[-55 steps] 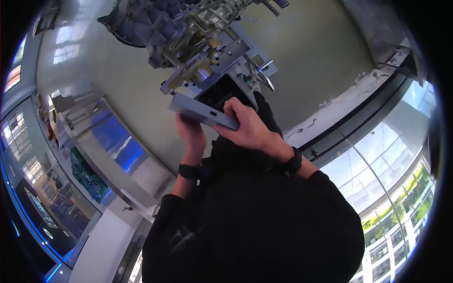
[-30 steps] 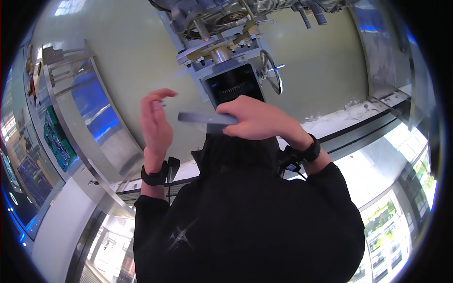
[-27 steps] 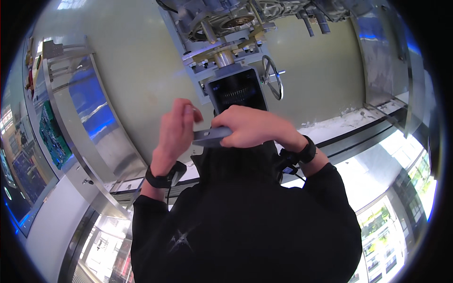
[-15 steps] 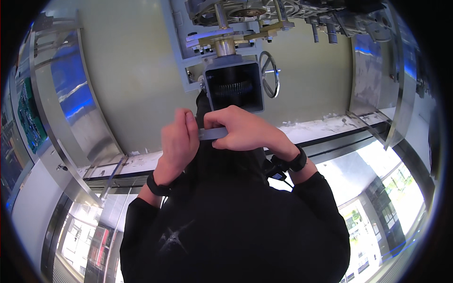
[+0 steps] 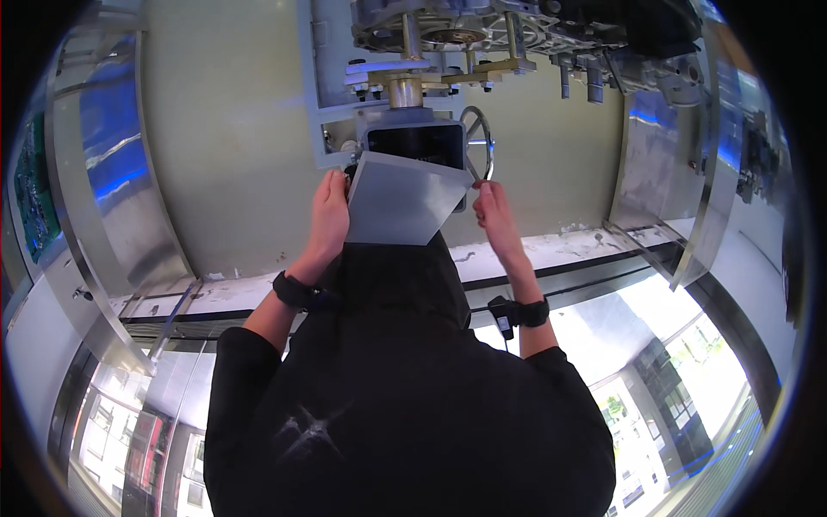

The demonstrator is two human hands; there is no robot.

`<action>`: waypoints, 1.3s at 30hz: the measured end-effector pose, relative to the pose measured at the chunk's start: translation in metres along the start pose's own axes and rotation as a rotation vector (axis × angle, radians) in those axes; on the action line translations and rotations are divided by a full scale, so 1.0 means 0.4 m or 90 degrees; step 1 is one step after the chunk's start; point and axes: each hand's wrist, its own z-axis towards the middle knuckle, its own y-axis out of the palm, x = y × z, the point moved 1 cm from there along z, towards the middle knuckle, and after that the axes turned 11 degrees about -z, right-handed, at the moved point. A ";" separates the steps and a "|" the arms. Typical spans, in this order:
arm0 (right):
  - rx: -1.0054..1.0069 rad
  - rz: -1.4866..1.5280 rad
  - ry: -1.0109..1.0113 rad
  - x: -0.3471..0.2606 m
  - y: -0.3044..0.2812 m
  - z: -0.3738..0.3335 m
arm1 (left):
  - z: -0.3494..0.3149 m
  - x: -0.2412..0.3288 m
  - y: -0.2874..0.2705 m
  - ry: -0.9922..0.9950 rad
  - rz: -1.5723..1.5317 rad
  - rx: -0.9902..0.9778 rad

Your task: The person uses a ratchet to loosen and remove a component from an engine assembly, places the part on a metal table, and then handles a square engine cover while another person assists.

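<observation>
A flat grey cover plate (image 5: pixel 405 200) with a narrow bent rim is tilted up in front of the gearbox housing (image 5: pixel 373 138), hiding the lower part of its dark opening. My left hand (image 5: pixel 329 215) grips the plate's left edge, thumb and fingers closed along it. At the upper right corner, my right hand (image 5: pixel 495 211) is closed in a pinch at the plate's tip. The gear inside the housing is mostly hidden behind the plate.
Right of the housing stands a spoked handwheel (image 5: pixel 479 142). A large metal engine casting (image 5: pixel 448 26) sits above on a bracketed shaft (image 5: pixel 405 90). Shiny metal frames (image 5: pixel 129 172) rise on the left, with similar ones (image 5: pixel 659 164) on the right.
The plate has turned from edge-on to showing its broad face and has moved up in front of the housing. My hands have spread apart, the right one moving right to the corner.
</observation>
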 end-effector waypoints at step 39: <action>0.161 -0.219 -0.164 -0.102 0.067 0.088 | 0.033 -0.096 0.054 0.005 -0.242 0.040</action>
